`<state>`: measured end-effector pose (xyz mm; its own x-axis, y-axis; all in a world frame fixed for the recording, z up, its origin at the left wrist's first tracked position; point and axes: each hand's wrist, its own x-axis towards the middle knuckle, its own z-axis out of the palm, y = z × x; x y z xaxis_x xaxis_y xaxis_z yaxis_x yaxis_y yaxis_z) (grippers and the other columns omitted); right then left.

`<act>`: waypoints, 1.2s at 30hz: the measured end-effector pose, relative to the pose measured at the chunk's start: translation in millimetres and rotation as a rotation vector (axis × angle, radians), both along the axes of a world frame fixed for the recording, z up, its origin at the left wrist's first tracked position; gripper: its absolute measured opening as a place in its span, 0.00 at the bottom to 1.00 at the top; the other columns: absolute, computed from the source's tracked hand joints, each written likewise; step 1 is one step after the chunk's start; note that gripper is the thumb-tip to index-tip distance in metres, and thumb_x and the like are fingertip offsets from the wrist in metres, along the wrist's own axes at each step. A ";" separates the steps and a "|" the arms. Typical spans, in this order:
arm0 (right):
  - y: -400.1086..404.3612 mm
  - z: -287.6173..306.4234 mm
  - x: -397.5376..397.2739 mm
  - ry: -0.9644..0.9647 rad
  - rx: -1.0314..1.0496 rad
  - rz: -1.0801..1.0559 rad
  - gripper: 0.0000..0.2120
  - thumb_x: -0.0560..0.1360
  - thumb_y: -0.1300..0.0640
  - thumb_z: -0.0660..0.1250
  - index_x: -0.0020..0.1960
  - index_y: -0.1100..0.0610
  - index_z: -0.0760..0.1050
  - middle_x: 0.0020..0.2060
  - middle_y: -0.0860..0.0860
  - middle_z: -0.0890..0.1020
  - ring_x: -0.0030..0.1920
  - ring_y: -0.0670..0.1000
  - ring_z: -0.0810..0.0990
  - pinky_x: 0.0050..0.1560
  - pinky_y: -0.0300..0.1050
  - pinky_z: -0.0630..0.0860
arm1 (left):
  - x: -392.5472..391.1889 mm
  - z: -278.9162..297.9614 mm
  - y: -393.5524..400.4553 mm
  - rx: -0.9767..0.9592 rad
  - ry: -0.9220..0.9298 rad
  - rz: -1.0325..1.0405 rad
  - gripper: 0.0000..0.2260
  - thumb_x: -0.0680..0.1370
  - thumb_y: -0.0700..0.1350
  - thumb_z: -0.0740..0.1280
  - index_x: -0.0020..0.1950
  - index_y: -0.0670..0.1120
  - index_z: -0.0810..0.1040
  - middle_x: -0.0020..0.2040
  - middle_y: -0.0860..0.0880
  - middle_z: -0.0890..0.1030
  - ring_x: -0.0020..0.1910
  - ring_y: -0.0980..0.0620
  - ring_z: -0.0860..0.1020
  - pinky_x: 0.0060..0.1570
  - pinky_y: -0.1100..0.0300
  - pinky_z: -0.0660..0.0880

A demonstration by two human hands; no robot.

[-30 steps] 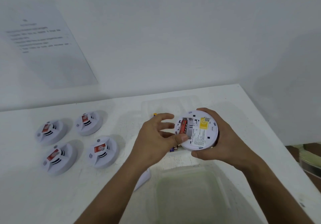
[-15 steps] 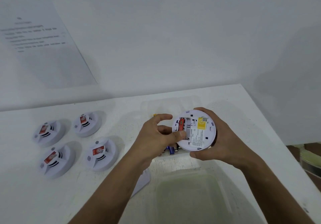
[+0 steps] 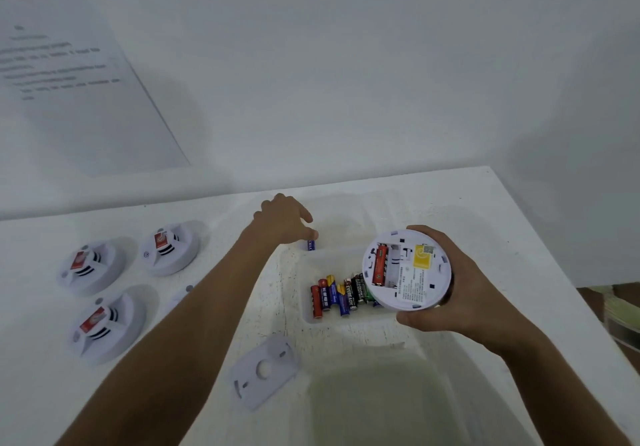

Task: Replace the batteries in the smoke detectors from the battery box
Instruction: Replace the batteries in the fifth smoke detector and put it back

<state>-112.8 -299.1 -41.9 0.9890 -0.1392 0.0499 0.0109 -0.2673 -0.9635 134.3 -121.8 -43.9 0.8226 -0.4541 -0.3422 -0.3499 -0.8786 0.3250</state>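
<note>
Detector point(image 3: 407, 271) sat back-up in the right hand point(image 3: 457, 283), whose fingers curled round its rim at about 3 o'clock in view, above the battery box point(image 3: 294, 293). One red battery point(image 3: 380, 265) lay in its open bay, the slot beside it bare. The left hand point(image 3: 282, 220) reached to 12 o'clock, fingertips pinching a blue battery point(image 3: 310, 245) at the box's far end. A row of batteries point(image 3: 337, 295) lay in the box. Three more detectors point(image 3: 104, 286) stood on the bench point(image 3: 512, 224) at 9 o'clock; a grey plate point(image 3: 265, 369) lay at 6 o'clock.
</note>
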 end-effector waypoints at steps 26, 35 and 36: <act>16.3 6.2 6.9 -0.028 -0.003 0.050 0.44 0.57 0.64 0.82 0.68 0.49 0.66 0.58 0.36 0.78 0.61 0.40 0.77 0.53 0.31 0.76 | -105.5 78.3 32.3 -0.628 -0.202 0.136 0.07 0.71 0.50 0.75 0.44 0.53 0.78 0.38 0.59 0.81 0.38 0.62 0.78 0.33 0.75 0.70; 52.1 16.2 5.7 -0.077 -0.028 0.211 0.44 0.59 0.65 0.81 0.70 0.52 0.66 0.60 0.45 0.78 0.63 0.50 0.78 0.57 0.39 0.78 | -171.0 65.5 60.0 -0.860 -0.119 0.172 0.08 0.72 0.45 0.75 0.46 0.55 0.79 0.39 0.61 0.81 0.38 0.64 0.78 0.36 0.75 0.71; 55.6 16.5 4.9 -0.070 -0.031 0.236 0.45 0.59 0.64 0.81 0.71 0.53 0.66 0.61 0.46 0.78 0.63 0.51 0.78 0.58 0.40 0.78 | -170.5 64.1 63.9 -0.851 -0.114 0.175 0.08 0.72 0.46 0.75 0.46 0.56 0.79 0.39 0.60 0.81 0.38 0.64 0.78 0.36 0.75 0.71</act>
